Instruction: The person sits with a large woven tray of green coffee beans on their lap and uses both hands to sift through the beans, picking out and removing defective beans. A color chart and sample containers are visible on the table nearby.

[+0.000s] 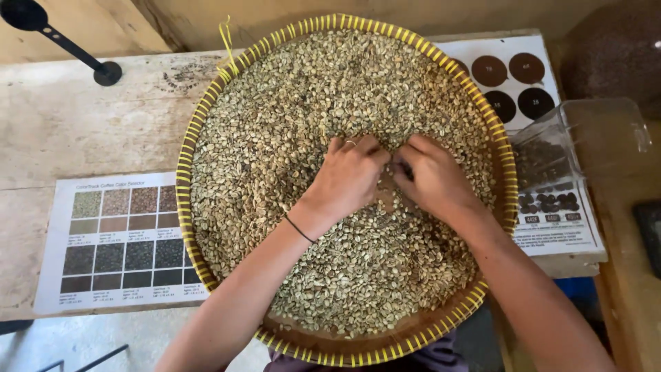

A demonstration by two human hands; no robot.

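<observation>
Meanwhile both hands, left hand [350, 176] and right hand [430, 178], pinch narrowly among pale green beans [289, 124] heaped in the woven tray [184, 179], most beans apparently unsorted

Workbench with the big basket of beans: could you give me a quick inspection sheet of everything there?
Surface: pale wooden table, worn.
Job's things: round woven tray with yellow rim, filled with pale green beans.
Clutter: colour swatch chart on the left; second chart with dark circles on the right; clear plastic box; black scoop.
Hands: left hand and right hand both down in the beans, fingers curled together at the middle.
Cables: nothing seen.
Surroundings: wooden wall behind.
</observation>
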